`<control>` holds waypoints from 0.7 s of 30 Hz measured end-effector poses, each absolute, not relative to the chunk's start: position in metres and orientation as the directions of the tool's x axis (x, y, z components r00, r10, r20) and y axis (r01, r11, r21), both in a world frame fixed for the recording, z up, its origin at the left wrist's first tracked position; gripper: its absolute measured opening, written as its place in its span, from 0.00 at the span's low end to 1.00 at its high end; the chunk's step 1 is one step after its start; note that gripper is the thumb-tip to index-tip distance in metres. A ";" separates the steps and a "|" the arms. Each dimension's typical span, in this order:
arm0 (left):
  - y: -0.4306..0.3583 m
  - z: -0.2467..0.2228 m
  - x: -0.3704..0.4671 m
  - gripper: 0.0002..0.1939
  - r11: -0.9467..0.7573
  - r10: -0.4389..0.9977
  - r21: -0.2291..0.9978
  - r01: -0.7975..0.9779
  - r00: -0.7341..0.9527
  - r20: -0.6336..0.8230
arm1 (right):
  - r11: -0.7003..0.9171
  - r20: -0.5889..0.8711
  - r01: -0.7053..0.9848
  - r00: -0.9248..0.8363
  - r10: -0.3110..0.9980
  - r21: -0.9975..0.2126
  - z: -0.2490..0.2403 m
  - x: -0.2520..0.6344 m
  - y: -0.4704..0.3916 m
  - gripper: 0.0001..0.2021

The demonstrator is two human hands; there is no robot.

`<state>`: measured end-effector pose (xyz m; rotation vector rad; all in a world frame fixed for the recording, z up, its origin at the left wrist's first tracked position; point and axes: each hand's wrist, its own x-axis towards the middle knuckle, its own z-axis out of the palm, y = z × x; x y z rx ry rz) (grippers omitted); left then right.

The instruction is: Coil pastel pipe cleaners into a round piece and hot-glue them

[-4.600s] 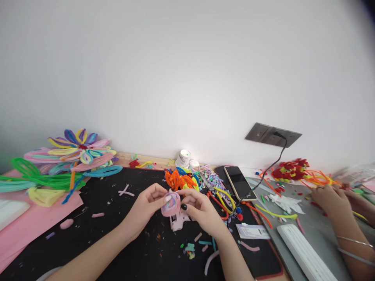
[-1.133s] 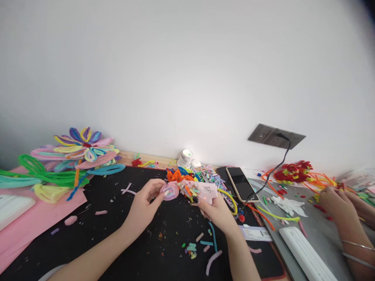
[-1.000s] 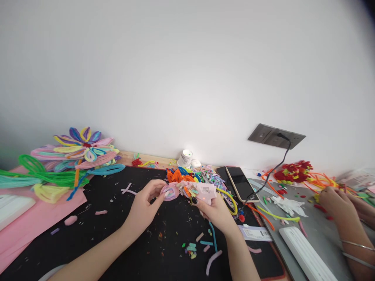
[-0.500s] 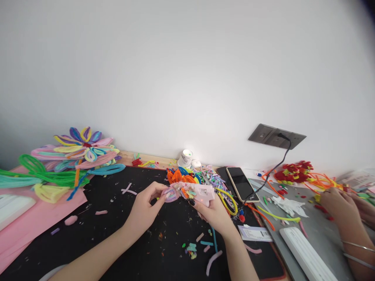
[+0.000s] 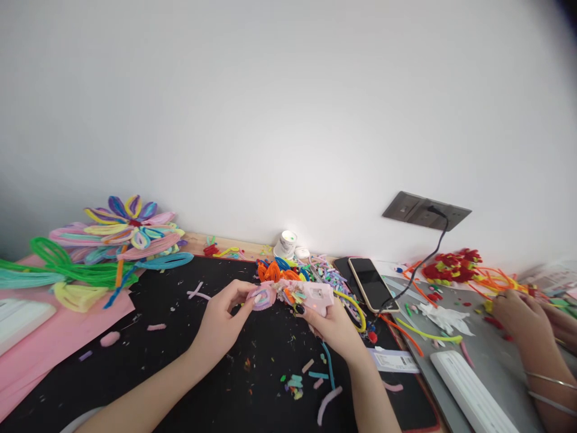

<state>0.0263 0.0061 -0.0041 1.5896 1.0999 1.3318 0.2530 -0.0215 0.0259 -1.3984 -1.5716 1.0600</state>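
Note:
Between the fingertips of my left hand (image 5: 229, 316) is a small looped piece (image 5: 264, 296) in pink and lilac fuzzy stem. My right hand (image 5: 331, 325) is wrapped round a pale pink glue gun (image 5: 318, 294), whose front end points left toward the looped piece. Bits of coloured fuzz cover the gun's front. A narrow gap shows between the gun's front and the loop. Both hands are above the black mat (image 5: 180, 349).
Behind my hands lies a pile of cut stems (image 5: 333, 276) near a paper cup (image 5: 285, 245). A phone (image 5: 372, 282) and a cord (image 5: 421, 261) are to the right. Fuzzy flowers (image 5: 130, 231) stand at left. Another person's hands (image 5: 523, 316) work at far right.
The glue gun in my right hand has shifted slightly right, away from the looped piece. The loop in my left hand now shows more of its face.

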 end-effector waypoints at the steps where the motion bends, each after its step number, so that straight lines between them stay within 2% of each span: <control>1: 0.007 -0.005 0.026 0.05 -0.331 0.943 0.934 0.137 0.072 0.324 | 0.046 0.010 0.357 -0.102 0.995 -0.933 0.027 0.253 -0.022 0.07; 12: 0.007 -0.006 0.026 0.05 -0.363 0.932 0.910 0.202 0.106 0.348 | 0.039 0.005 0.325 -0.105 0.994 -0.945 0.025 0.249 -0.023 0.06; 18: 0.009 -0.012 0.026 0.06 -0.394 0.919 0.891 0.227 0.123 0.375 | 0.057 0.013 0.306 -0.142 0.990 -0.950 0.023 0.246 -0.023 0.13; 21: 0.008 -0.010 0.026 0.06 -0.385 0.922 0.897 0.215 0.121 0.367 | 0.054 0.015 0.308 -0.129 0.992 -0.950 0.022 0.247 -0.022 0.09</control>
